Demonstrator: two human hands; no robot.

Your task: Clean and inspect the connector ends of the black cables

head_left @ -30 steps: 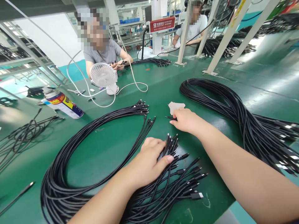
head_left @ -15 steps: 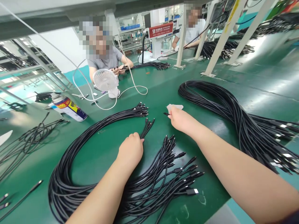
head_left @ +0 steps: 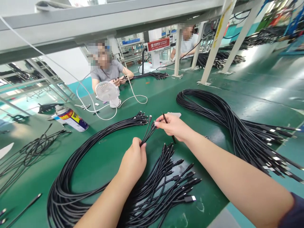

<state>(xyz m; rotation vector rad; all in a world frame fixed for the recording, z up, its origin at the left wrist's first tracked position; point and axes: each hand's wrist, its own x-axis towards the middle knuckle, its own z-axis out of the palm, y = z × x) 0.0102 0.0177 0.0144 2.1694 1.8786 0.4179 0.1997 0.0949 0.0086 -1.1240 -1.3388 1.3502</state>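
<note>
My left hand (head_left: 134,160) is closed round a few black cables, whose plug ends (head_left: 152,126) stick up past the thumb. At those plugs, the thumb and forefinger of my right hand (head_left: 173,126) pinch or touch one connector. A slim black pointed tool (head_left: 165,117) runs through the right hand and out below its fingers; whether it is a pen or tweezers I cannot tell. A looped bundle of black cables (head_left: 78,152) curves around the left hand, with one set of plugs beyond it and loose connector ends (head_left: 175,177) to its right.
A white scrap (head_left: 176,114) lies behind my right hand. Another cable bundle (head_left: 213,104) is at right, a spray can (head_left: 73,118) and tangled cables (head_left: 35,144) at left. A white fan (head_left: 108,92) with a cord stands ahead. Co-workers sit beyond; a shelf beam (head_left: 95,23) crosses overhead.
My right hand has moved left to the plugs held by my left hand, and the black tool now points up and down. My left hand has stayed closed on the cables. The view has tilted up slightly.
</note>
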